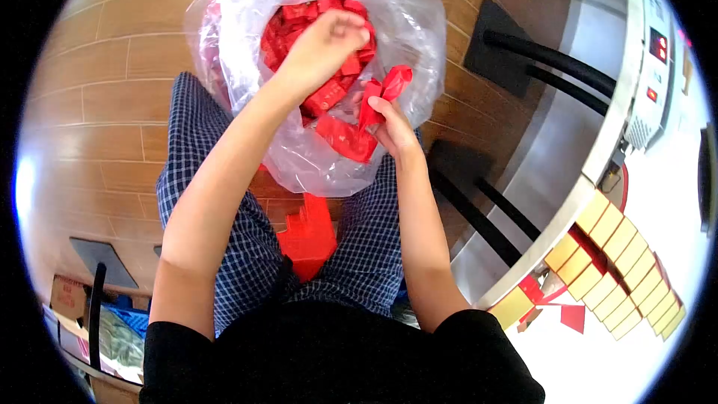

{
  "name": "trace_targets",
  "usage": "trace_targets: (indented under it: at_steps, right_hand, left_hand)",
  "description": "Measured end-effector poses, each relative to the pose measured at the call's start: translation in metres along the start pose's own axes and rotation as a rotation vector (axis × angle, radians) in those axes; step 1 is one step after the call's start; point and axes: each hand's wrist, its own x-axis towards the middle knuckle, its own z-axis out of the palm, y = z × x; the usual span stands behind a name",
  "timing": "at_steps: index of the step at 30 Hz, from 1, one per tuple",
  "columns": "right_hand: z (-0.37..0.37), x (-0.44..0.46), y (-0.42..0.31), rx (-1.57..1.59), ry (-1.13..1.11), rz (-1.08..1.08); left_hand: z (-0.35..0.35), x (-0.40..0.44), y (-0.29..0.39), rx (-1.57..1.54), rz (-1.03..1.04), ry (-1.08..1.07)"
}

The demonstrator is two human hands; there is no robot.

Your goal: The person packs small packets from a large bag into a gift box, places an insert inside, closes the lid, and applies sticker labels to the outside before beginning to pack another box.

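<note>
A large clear plastic bag (pixel 415 22) stands in front of my knees, its mouth spread wide. Inside lie many small red packets (pixel 327 97). My left hand (pixel 325 49) is over the packets with its fingers curled; whatever they may hold is too blurred to make out. At the bag's right side, my right hand (pixel 390 123) grips a crumpled, shiny red pouch (pixel 371 108) between thumb and fingers. Its upper end flares out above the thumb, and a flat red piece hangs below the fingers.
A red box-like piece (pixel 308 239) sits between my legs. To the right, a white table (pixel 550 247) bears rows of yellow-sided boxes (pixel 617 262) and a machine with red displays (pixel 651 67). Black metal legs (pixel 553 56) stand near the bag.
</note>
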Motion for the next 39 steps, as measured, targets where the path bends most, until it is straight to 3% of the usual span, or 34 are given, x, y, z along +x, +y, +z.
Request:
trace_targets:
  at_steps: [2, 3, 5, 9, 12, 15, 17, 23, 25, 27, 28, 29, 31, 33, 35, 36, 37, 39]
  right_hand:
    - [0.007, -0.014, -0.012, 0.075, -0.067, 0.001]
    - [0.009, -0.013, -0.011, 0.075, -0.068, -0.007]
    - [0.015, -0.004, -0.006, -0.216, 0.088, -0.223]
    - [0.053, -0.015, -0.017, -0.314, 0.176, -0.406]
    - [0.055, -0.016, -0.019, -0.273, 0.235, -0.446]
    - [0.053, -0.020, -0.029, -0.166, 0.283, -0.483]
    - [0.052, -0.024, -0.037, -0.337, 0.340, -0.568]
    - [0.038, -0.037, -0.050, -0.410, 0.430, -0.597]
    - [0.037, -0.049, -0.053, -0.524, 0.418, -0.443]
    - [0.040, -0.058, -0.053, -0.550, 0.392, -0.491]
    - [0.050, -0.070, -0.063, -0.535, 0.329, -0.367]
    - [0.056, -0.078, -0.068, -0.519, 0.265, -0.243]
    - [0.052, -0.081, -0.061, -0.469, 0.174, -0.240]
    - [0.049, -0.085, -0.060, -0.664, 0.039, -0.301]
    - [0.041, -0.084, -0.062, -0.752, -0.038, -0.323]
    - [0.038, -0.080, -0.066, -0.991, -0.029, -0.554]
    - [0.037, -0.077, -0.070, -1.226, -0.020, -0.790]
    - [0.040, -0.076, -0.079, -1.300, 0.042, -0.769]
  left_hand:
    - [0.011, -0.003, -0.032, 0.093, -0.043, -0.123]
    - [0.017, -0.006, -0.033, 0.076, -0.187, -0.195]
    - [0.022, -0.010, -0.041, 0.182, -0.192, -0.196]
    - [0.026, -0.017, -0.020, 0.129, -0.392, -0.322]
    - [0.029, -0.018, -0.026, -0.228, -0.489, -0.340]
    - [0.032, -0.020, -0.028, -0.328, -0.460, -0.314]
    - [0.029, -0.014, -0.037, -0.340, -0.403, -0.297]
    - [0.021, -0.007, -0.030, -0.418, -0.350, -0.104]
    - [0.021, -0.010, -0.014, -0.431, -0.397, -0.034]
    - [0.015, -0.009, -0.012, -0.640, -0.499, -0.044]
    - [0.014, -0.009, -0.009, -0.572, -0.605, -0.015]
    - [0.014, -0.010, -0.010, -0.573, -0.603, -0.017]
    - [0.014, -0.011, -0.016, -0.611, -0.541, -0.197]
    - [0.016, -0.010, -0.017, -0.635, -0.518, -0.267]
    - [0.016, -0.006, -0.015, -0.364, -0.589, -0.275]
    - [0.016, -0.006, -0.015, -0.179, -0.322, -0.433]
    - [0.015, -0.009, -0.016, -0.180, -0.322, -0.433]
    - [0.015, -0.020, -0.012, 0.175, -0.167, -0.589]
